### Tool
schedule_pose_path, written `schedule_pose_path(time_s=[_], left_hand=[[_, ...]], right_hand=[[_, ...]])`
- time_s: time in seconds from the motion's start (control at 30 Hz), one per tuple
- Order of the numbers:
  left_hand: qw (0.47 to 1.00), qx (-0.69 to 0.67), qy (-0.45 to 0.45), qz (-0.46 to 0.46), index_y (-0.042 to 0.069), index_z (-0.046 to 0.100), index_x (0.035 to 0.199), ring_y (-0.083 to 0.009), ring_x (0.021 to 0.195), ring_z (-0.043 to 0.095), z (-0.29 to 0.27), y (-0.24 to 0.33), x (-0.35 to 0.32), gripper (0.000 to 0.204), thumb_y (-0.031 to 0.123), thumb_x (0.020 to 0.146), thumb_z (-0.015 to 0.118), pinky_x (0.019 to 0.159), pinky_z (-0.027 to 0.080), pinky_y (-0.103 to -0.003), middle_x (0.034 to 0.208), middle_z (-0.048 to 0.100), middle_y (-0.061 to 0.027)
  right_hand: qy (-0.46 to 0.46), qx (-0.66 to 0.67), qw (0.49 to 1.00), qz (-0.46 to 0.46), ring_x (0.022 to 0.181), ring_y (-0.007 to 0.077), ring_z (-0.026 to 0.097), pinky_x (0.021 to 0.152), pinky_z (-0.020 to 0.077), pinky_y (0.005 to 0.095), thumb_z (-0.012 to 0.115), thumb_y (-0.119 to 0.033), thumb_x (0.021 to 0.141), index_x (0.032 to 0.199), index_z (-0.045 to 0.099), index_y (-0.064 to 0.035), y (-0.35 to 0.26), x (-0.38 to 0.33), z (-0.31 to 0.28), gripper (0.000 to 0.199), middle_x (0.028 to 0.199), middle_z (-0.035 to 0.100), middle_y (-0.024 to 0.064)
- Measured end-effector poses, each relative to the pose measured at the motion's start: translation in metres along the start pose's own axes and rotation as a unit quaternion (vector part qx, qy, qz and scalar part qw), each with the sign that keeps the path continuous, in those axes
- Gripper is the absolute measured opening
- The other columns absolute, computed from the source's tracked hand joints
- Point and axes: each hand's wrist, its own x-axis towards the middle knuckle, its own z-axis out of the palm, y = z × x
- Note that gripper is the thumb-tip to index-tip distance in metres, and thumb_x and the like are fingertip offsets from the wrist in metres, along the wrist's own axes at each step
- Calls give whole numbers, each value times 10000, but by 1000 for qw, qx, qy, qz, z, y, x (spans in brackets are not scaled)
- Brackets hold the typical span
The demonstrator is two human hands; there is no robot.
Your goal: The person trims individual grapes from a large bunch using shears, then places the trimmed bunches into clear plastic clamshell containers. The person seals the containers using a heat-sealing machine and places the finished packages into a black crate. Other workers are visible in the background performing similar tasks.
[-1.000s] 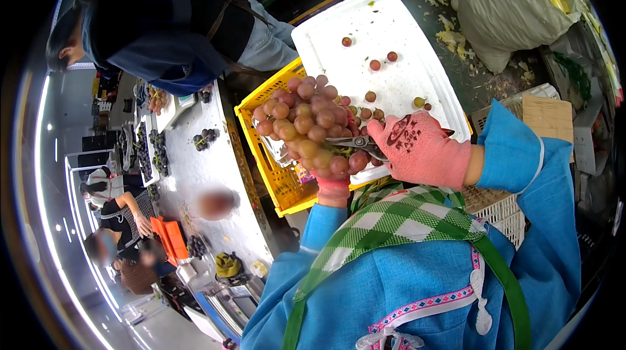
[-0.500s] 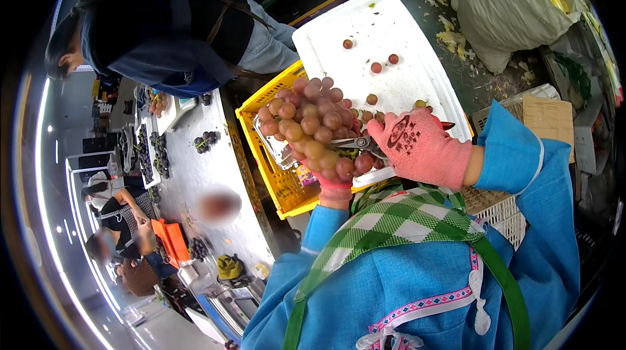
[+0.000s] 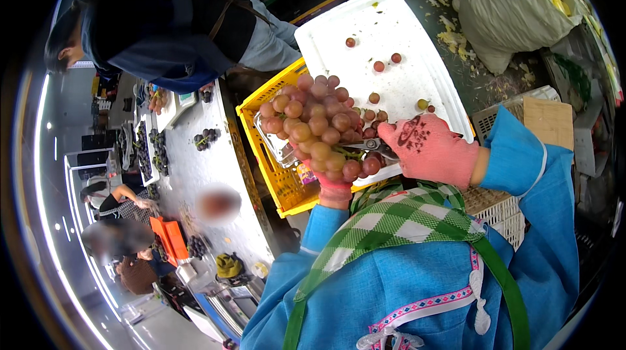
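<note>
A large bunch of pinkish-green grapes (image 3: 316, 125) hangs over the yellow crate and the white tray. My left hand (image 3: 335, 190), in a pink glove, supports it from below, its fingers mostly hidden behind the fruit. In my right hand (image 3: 433, 152), also gloved in pink, is a pair of fruit scissors (image 3: 370, 145). Their blades reach in among the stems and grapes at the bunch's lower right; I cannot tell whether they touch a stem. Several loose grapes (image 3: 379, 66) lie on the white tray (image 3: 355, 21) beyond my hands.
Left of the bunch, a yellow crate (image 3: 282, 188) holds clear plastic packaging. A metal table (image 3: 225, 125) with dark grape bunches stretches left, where co-workers stand. One person (image 3: 153, 30) is close at upper left. A pale sack (image 3: 512, 14) and a cardboard piece (image 3: 546, 122) are at right.
My right hand has shifted slightly right and down with the scissors, baring a greenish loose grape on the tray. The bunch has turned a little in my left hand.
</note>
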Motion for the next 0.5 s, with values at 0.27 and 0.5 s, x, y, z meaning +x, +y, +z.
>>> schedule_pose_path(time_s=[0.27, 0.5], left_hand=[[1000, 0, 25, 7, 107, 290, 1418, -193, 1202, 440, -3, 4, 4, 548, 426, 982, 389, 1073, 349, -312, 1328, 394, -77], [1000, -12, 28, 0, 103, 295, 1415, -193, 1197, 443, 0, 5, -2, 542, 415, 982, 392, 1068, 355, -314, 1324, 398, -77]], right_hand=[[70, 22, 997, 20, 772, 311, 625, 655, 469, 414, 612, -145, 745, 1020, 477, -15, 6, -40, -2, 332, 804, 600, 152], [55, 98, 994, 14, 728, 331, 615, 653, 478, 436, 638, -139, 742, 1060, 486, -53, 12, -45, 8, 362, 777, 597, 142]])
